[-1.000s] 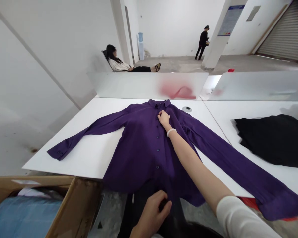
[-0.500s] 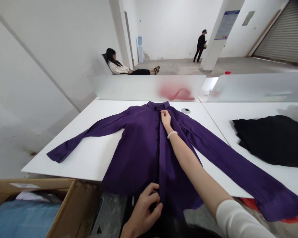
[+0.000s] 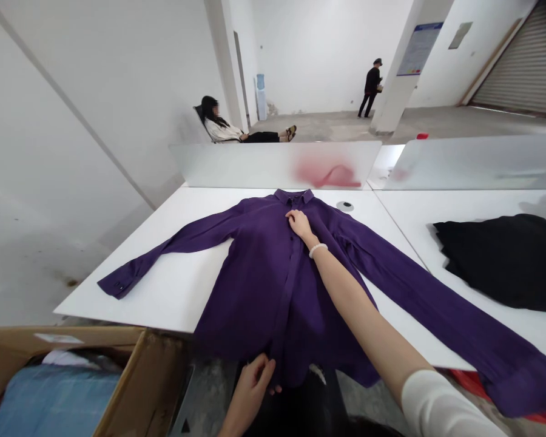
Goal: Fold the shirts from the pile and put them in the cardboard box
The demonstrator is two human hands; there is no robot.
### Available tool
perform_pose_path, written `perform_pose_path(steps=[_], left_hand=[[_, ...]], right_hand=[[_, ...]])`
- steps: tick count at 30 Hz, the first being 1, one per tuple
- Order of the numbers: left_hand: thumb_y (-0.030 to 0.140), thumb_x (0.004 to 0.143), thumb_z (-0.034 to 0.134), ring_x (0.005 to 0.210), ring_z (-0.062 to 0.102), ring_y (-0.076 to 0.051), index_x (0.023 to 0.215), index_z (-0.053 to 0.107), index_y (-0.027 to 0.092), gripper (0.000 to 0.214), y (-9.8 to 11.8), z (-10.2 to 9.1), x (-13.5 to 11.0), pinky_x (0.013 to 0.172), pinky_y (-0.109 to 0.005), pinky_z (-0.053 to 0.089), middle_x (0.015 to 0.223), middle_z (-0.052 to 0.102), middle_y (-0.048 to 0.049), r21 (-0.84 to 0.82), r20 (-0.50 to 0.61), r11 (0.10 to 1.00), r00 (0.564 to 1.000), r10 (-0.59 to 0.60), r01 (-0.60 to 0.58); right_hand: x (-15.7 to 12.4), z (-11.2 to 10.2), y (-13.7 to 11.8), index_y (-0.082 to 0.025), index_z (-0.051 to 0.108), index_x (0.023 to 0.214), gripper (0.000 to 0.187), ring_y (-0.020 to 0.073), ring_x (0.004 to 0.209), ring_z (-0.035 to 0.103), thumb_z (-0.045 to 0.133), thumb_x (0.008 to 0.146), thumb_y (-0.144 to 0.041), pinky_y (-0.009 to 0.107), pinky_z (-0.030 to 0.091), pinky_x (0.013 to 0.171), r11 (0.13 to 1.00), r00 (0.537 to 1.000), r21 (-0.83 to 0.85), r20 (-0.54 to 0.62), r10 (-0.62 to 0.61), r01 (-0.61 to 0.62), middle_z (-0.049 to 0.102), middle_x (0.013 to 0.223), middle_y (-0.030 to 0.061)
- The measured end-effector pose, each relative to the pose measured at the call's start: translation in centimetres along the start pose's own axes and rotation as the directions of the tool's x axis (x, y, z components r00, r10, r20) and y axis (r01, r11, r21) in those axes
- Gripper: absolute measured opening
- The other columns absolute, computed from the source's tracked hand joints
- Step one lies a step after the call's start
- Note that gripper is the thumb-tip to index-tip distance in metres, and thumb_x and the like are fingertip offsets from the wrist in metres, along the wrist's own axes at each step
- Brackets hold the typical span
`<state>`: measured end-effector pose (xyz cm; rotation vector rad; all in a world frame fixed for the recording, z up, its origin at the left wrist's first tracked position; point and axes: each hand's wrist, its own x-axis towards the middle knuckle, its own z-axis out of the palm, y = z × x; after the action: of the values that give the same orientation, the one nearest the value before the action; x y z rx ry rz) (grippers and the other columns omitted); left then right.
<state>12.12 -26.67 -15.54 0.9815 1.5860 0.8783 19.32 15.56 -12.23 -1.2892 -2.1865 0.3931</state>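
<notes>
A purple button-up shirt (image 3: pixel 264 273) lies face up on the white table (image 3: pixel 173 285), sleeves spread wide, its hem hanging over the near edge. My right hand (image 3: pixel 299 223) reaches far forward and pinches the front placket just below the collar; a pale bead bracelet sits on that wrist. My left hand (image 3: pixel 251 388) is down at the hem, fingers closed on the lower edge of the fabric.
A black garment (image 3: pixel 505 258) lies on the adjoining table to the right. An open cardboard box (image 3: pixel 131 388) with folded cloth stands at lower left. Frosted dividers (image 3: pixel 273 164) back the tables. One person sits reclined behind them; another stands far off by a pillar.
The right hand has drawn the placket across to the left, closing the shirt front. The left hand has shifted left along the hem.
</notes>
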Motion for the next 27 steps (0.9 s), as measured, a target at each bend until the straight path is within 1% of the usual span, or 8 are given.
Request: perform_pose_path(steps=[2,4,6,9,13,18,23,27], left_hand=[[0.069,0.082,0.039,0.065,0.060,-0.017,0.079,0.054,0.019,0.052,0.4,-0.2,-0.1,0.060,-0.026,0.046,0.065,0.058,0.0008,0.123,-0.035,0.992,0.999,0.032,-0.027],[0.061,0.086,0.041,0.067,0.061,-0.018,0.083,0.058,0.019,0.045,1.1,-0.6,-0.3,0.063,-0.026,0.044,0.070,0.064,-0.0024,0.323,-0.047,0.943,0.994,0.098,-0.077],[0.053,0.090,0.040,0.069,0.063,-0.019,0.076,0.059,0.020,0.040,2.0,-0.8,-0.5,0.065,-0.027,0.042,0.070,0.066,-0.0043,0.510,-0.040,0.849,0.982,0.185,-0.139],[0.047,0.094,0.036,0.066,0.062,-0.019,0.065,0.054,0.021,0.042,3.2,-0.8,-0.5,0.062,-0.027,0.038,0.067,0.065,-0.0044,0.651,-0.034,0.737,0.963,0.268,-0.182],[0.041,0.096,0.034,0.060,0.062,-0.018,0.065,0.051,0.021,0.041,4.1,-0.7,0.0,0.056,-0.028,0.033,0.064,0.065,-0.0038,0.677,-0.015,0.714,0.966,0.260,-0.181],[0.028,0.095,0.038,0.072,0.067,-0.019,0.079,0.057,0.021,0.026,4.6,-0.9,0.7,0.061,-0.026,0.035,0.076,0.071,-0.0035,0.559,0.125,0.796,0.973,0.197,-0.233],[0.028,0.095,0.038,0.069,0.066,-0.018,0.082,0.058,0.021,0.025,4.8,-1.2,0.6,0.058,-0.025,0.034,0.074,0.070,-0.0027,0.545,0.178,0.804,0.970,0.164,-0.236],[0.026,0.095,0.039,0.065,0.065,-0.018,0.079,0.057,0.020,0.024,4.6,-1.1,0.7,0.056,-0.026,0.032,0.072,0.069,-0.0035,0.633,0.194,0.727,0.964,0.181,-0.264]], right_hand=[[-0.1,0.1,-0.1,-0.020,0.063,0.114,0.036,0.0220,0.117,0.048,0.036,0.090,-0.013,0.035,0.035,0.100,0.999,1.000,-0.041,-0.011,0.007,-0.007,0.058,0.125,0.0091],[-0.1,0.3,-0.1,-0.018,0.059,0.123,0.040,0.0235,0.127,0.040,0.035,0.091,-0.013,0.038,0.032,0.104,0.997,1.000,-0.078,-0.008,0.017,-0.018,0.048,0.138,0.0111],[0.0,0.6,-0.1,-0.017,0.056,0.128,0.042,0.0233,0.132,0.036,0.036,0.091,-0.014,0.038,0.029,0.107,0.994,1.000,-0.109,0.021,0.022,-0.020,0.043,0.143,0.0118],[0.2,1.0,0.0,-0.014,0.052,0.133,0.044,0.0226,0.136,0.033,0.036,0.092,-0.015,0.038,0.025,0.111,0.990,0.997,-0.143,0.075,0.010,0.001,0.041,0.146,0.0126],[0.4,1.4,0.1,-0.011,0.044,0.140,0.048,0.0253,0.140,0.027,0.035,0.093,-0.016,0.042,0.021,0.113,0.985,0.994,-0.173,0.107,-0.003,0.022,0.034,0.150,0.0150],[0.5,1.4,0.2,-0.008,0.038,0.143,0.053,0.0236,0.139,0.030,0.030,0.090,-0.007,0.041,0.024,0.113,0.983,0.994,-0.184,0.106,0.023,-0.003,0.036,0.148,0.0165],[1.4,0.9,0.2,-0.002,0.041,0.139,0.055,0.0239,0.130,0.045,0.027,0.086,-0.001,0.037,0.033,0.108,0.985,0.994,-0.158,0.078,0.076,-0.063,0.048,0.139,0.0198],[3.1,0.0,-0.5,-0.001,0.036,0.142,0.056,0.0243,0.115,0.058,0.025,0.087,-0.002,0.036,0.042,0.100,0.988,0.994,-0.125,0.048,0.099,-0.092,0.059,0.127,0.0191]])
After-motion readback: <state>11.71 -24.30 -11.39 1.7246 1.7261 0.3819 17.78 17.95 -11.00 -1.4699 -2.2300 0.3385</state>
